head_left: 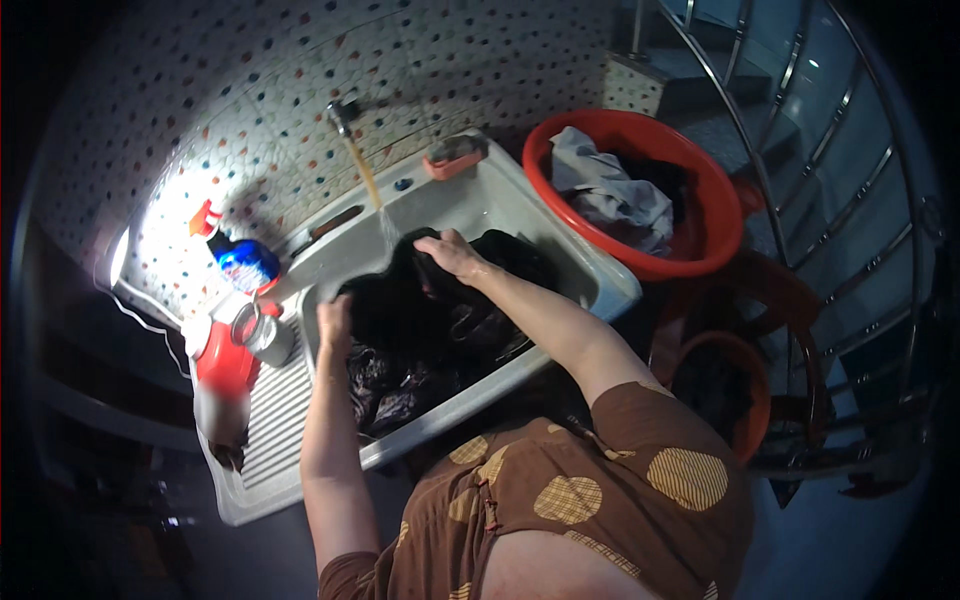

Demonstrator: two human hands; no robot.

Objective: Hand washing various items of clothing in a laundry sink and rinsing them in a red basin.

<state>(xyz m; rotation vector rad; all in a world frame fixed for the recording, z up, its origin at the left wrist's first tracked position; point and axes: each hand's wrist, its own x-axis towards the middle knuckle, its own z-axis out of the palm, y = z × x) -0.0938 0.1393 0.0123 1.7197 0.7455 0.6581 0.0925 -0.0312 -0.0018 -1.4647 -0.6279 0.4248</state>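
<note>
A dark piece of clothing (385, 300) is stretched between my two hands over a pale laundry sink (430, 420). My left hand (335, 323) grips its left edge beside the sink's left wall. Further right and farther away, my right hand (453, 257) has its fingers closed on the upper edge. A stream of water (388, 230) runs from the hose on the tap (345, 118) and lands at the cloth's far edge. Beneath and around it, more dark wet laundry (395, 385) fills the basin; single pieces are hard to tell apart.
A ribbed washboard (275, 425) adjoins the sink's left, with a spray bottle (245, 262), a red container (226, 355) and a cup (268, 340) behind. A pink soap dish (452, 164) sits on the far rim. Right stand a red tub (535, 170) holding laundry, an orange bucket (758, 400) and railings (775, 215).
</note>
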